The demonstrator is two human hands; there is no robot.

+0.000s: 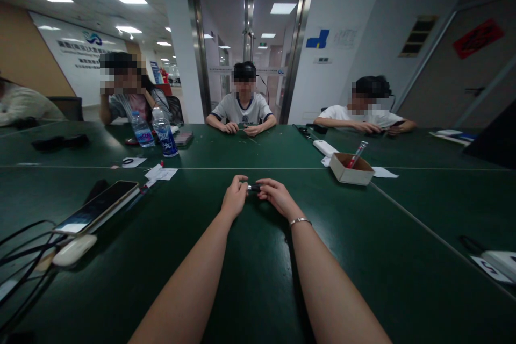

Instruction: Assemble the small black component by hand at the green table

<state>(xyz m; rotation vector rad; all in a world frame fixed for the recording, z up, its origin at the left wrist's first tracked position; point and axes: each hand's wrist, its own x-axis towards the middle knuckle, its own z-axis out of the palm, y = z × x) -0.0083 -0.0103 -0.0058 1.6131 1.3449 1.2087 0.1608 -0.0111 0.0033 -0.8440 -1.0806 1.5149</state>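
Above the middle of the green table, a small dark rod with a silver end (pixel 253 188) spans the gap between my two hands. It is too small to tell its exact kind. My left hand (pixel 235 197) pinches the silver end between thumb and forefinger. From the other side, the fingers of my right hand (pixel 279 196) close round the black end and partly cover it. A silver bracelet (pixel 301 221) circles my right wrist.
The green table (pixel 258 274) bears a phone (pixel 102 207), a white oval device (pixel 74 250) and cables on the left. Two bottles (pixel 165 134) stand farther back. An open box (pixel 350 172) holding a tube sits right. Several people sit across the table.
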